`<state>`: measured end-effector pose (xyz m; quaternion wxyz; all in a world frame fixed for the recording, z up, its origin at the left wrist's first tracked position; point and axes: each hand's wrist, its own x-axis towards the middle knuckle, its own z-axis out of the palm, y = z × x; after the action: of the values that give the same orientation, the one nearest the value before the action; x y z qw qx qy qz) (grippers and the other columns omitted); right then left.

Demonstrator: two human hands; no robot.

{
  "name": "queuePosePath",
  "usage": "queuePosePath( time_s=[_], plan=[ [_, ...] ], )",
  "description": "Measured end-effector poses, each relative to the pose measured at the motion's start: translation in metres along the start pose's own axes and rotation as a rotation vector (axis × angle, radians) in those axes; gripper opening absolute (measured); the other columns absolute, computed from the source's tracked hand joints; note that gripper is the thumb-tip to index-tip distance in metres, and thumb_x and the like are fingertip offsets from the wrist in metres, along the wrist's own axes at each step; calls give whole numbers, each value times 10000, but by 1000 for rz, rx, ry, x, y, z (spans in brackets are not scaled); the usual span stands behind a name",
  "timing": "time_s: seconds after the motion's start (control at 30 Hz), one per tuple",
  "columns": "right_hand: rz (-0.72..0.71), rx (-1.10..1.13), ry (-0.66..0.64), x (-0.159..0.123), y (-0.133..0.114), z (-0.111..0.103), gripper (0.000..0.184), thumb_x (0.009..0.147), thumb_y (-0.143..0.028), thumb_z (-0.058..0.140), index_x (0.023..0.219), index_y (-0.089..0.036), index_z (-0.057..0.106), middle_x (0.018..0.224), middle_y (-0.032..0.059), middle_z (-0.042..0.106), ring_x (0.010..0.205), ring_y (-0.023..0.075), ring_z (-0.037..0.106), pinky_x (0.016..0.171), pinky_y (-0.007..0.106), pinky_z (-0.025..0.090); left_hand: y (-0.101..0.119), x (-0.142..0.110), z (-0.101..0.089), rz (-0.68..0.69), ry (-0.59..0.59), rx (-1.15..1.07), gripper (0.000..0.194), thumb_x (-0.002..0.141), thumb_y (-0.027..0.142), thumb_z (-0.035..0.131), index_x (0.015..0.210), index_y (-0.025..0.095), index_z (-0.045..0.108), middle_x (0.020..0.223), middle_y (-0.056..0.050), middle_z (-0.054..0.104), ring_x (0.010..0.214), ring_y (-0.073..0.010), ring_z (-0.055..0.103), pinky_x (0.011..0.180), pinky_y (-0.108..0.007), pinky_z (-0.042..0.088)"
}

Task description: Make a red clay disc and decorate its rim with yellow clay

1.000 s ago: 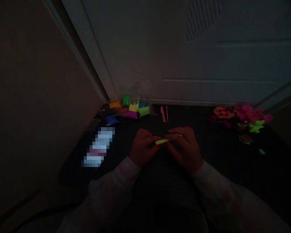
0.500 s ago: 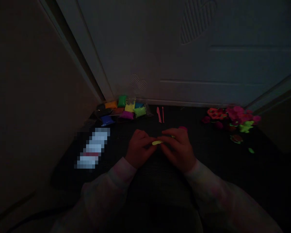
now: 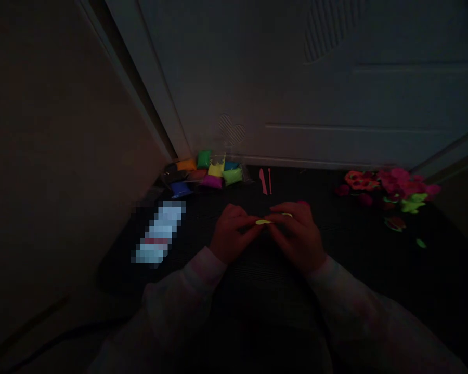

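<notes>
Held at the fingertips of both hands is a thin yellow-green piece of clay (image 3: 262, 222). My left hand (image 3: 234, 234) pinches its left end between thumb and forefinger. From the other side, my right hand (image 3: 299, 236) closes its thumb and fingers on the same piece, covering its middle. A second bit of yellow-green shows above the right fingers. Something bright pink (image 3: 304, 203) peeks out just behind my right knuckles, mostly hidden. Both hands are over the dark tabletop (image 3: 253, 280).
Colourful clay packets (image 3: 211, 181) lie at the back left, beside a pink plastic knife (image 3: 262, 182) and a thin pink stick tool (image 3: 270, 182). A blurred-out bright screen (image 3: 159, 234) lies left. Right are pink clay flowers (image 3: 401, 183) and a green leaf shape (image 3: 420, 243). A door (image 3: 296, 104) stands behind.
The whole view has shifted a little, so everything appears farther right and slightly higher. Both hands keep their grip on the clay, and more yellow-green shows above the right fingers.
</notes>
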<state>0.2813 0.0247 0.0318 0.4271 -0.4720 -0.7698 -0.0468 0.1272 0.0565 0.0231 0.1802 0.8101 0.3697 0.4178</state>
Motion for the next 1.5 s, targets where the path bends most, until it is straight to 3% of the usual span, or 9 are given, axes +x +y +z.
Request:
queuePosePath(
  time_s=[0.83, 1.5],
  plan=[
    [-43, 4, 15, 0, 0, 2, 92, 699, -171, 531, 781, -192, 567, 850, 45, 580, 837, 169, 512, 736, 361, 391, 0, -1, 2, 18, -64, 25, 131, 692, 255, 534, 634, 159, 600, 552, 6, 453, 617, -114, 417, 576, -252, 342],
    [-20, 78, -47, -1, 0, 1, 111, 712, -185, 516, 801, -214, 576, 875, 38, 575, 853, 171, 503, 740, 359, 395, 0, -1, 1, -9, -169, -36, 178, 668, 220, 554, 502, 158, 531, 534, 30, 426, 591, -97, 414, 587, -248, 320]
  ],
)
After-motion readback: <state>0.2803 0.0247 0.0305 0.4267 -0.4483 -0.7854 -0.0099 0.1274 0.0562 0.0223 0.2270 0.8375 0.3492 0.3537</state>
